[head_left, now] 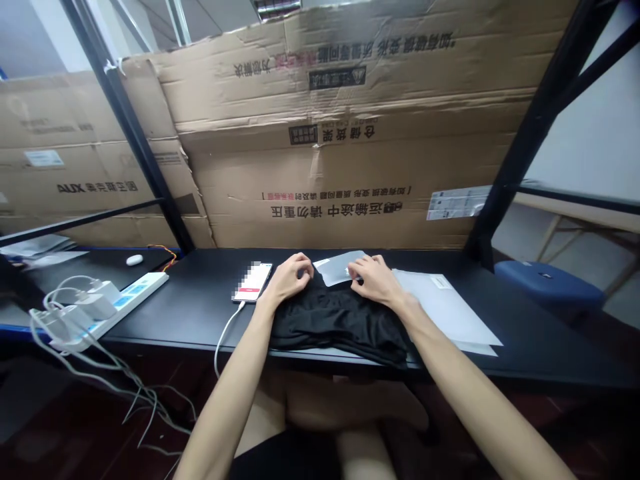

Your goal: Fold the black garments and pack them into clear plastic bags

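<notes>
A crumpled black cloth (340, 323), perhaps a garment, lies on the black table in front of me. My left hand (291, 279) is closed at the cloth's upper left corner, fingertips pinching its edge. Across the cloth's far edge lies a thin grey, translucent-looking sheet (336, 268) with small white print. My right hand (374, 279) is curled over the right end of this sheet, fingers and thumb closed on it. Whether it also grips some cloth is hidden. Pale flat sheets or bags (450, 317) lie under my right forearm, and a pale edge shows beneath the cloth.
Left of my left hand lies a phone (253, 281) with a white charging cable (223, 333). A power strip (131, 300) with chargers and tangled cables sits at the left edge. Cardboard (320, 167) stands behind the table between dark posts. A blue stool (545, 283) is at right.
</notes>
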Demonstrator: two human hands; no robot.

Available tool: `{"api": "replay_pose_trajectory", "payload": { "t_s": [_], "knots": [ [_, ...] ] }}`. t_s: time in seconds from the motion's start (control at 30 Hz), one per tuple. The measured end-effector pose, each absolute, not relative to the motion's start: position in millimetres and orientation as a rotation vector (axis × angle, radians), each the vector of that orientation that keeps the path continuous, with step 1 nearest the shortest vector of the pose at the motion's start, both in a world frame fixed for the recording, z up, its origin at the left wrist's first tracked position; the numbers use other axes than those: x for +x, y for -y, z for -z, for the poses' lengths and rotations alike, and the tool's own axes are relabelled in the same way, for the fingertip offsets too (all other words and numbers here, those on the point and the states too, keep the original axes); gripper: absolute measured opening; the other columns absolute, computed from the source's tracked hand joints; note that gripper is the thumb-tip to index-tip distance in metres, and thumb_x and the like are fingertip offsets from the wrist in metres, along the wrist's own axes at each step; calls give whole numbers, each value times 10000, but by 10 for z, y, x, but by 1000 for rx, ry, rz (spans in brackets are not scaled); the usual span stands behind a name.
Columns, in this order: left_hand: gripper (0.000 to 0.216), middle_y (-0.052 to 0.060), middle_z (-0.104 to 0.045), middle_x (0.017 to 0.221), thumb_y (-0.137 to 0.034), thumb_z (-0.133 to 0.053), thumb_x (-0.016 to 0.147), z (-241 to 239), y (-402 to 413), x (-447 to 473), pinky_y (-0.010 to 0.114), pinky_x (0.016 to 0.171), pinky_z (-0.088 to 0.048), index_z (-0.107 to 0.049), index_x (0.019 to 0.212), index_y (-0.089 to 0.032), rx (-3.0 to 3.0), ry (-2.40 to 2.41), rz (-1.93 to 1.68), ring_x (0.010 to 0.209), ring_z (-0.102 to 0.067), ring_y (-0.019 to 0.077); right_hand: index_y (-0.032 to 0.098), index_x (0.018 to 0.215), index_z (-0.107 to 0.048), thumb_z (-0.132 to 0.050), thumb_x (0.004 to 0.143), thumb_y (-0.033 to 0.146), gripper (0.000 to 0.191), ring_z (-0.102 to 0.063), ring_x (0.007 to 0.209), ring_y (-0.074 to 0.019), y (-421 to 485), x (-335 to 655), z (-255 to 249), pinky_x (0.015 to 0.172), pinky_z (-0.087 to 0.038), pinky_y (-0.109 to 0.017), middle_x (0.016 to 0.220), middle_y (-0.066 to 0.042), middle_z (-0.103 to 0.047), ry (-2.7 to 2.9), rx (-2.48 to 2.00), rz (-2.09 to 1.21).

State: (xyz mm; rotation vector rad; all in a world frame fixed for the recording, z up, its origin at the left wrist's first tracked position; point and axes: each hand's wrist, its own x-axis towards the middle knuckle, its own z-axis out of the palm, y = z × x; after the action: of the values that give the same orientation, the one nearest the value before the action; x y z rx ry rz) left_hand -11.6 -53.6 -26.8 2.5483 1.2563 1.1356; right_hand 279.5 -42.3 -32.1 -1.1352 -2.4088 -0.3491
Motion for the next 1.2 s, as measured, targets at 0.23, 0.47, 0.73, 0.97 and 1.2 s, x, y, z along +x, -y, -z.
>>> {"api": "replay_pose_trajectory", "payload": {
  "t_s": [0.23, 0.47, 0.73, 0.97, 1.2],
  "knots": [
    [173, 48, -692, 1092, -290, -722, 938, 318, 603, 90, 332, 961, -546, -737, 1100, -233, 2657, -1137, -1011, 1010, -688, 212, 230, 959, -640, -562, 932, 141, 121, -644, 1020, -253, 483, 2548, 342, 965, -358, -416, 1004, -55, -764, 2434, -987, 310],
    [127, 43, -734, 1093, -254, -708, 961, 446, 479, 102, 319, 937, -552, -746, 1080, -240, 2748, -1120, -941, 1030, -701, 213, 230, 1001, -643, -545, 998, 163, 119, -655, 1014, -238, 504, 2442, 377, 964, -368, -393, 1006, -55, -761, 2455, -924, 275],
    [164, 31, -753, 1061, -128, -637, 944, 445, 449, 103, 304, 911, -527, -729, 1024, -238, 2840, -1167, -868, 993, -700, 203, 233, 1016, -630, -542, 968, 133, 142, -649, 1005, -245, 502, 2446, 388, 954, -375, -399, 1008, -51, -753, 2478, -909, 236],
    [169, 19, -725, 976, -93, -653, 908, 342, 514, 74, 279, 847, -519, -722, 979, -231, 2731, -1225, -933, 910, -678, 184, 232, 1043, -624, -547, 900, 101, 209, -643, 1036, -256, 538, 2478, 325, 971, -351, -414, 1045, -61, -754, 2432, -945, 258],
    [200, 16, -713, 949, -78, -653, 861, 316, 497, 20, 282, 831, -527, -728, 964, -233, 2626, -1241, -1042, 878, -674, 180, 238, 1016, -624, -557, 884, 127, 185, -629, 981, -260, 518, 2588, 270, 955, -335, -432, 984, -50, -748, 2364, -985, 294]
  ]
}}
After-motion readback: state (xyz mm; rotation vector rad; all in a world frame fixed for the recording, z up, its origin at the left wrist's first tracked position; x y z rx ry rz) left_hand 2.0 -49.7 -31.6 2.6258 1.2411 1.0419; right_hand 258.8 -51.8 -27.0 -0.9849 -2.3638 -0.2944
